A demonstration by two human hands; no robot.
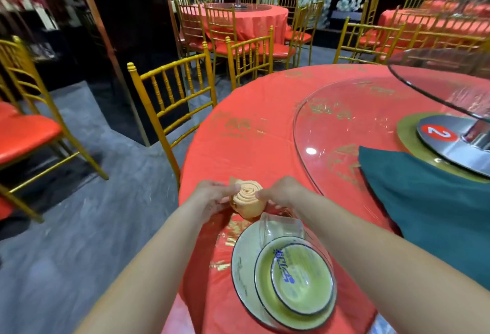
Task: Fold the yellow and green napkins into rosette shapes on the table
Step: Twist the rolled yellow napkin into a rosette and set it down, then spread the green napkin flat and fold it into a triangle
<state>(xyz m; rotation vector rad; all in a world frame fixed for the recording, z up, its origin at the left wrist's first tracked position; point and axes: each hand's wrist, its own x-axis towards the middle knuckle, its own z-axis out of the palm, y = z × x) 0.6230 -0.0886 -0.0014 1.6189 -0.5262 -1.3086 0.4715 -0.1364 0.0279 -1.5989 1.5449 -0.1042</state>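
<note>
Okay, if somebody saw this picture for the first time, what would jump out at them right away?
Most likely the yellow napkin, rolled into a spiral rosette and held between the left hand and right hand near the front edge of the red-clothed table. Next come the dark green napkin, spread out to the right and partly on the glass turntable, and the stacked plates nearer the person.

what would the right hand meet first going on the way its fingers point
The rolled yellow napkin: the right hand points its fingers at it and seems to touch its side; the left hand lies beyond.
</note>
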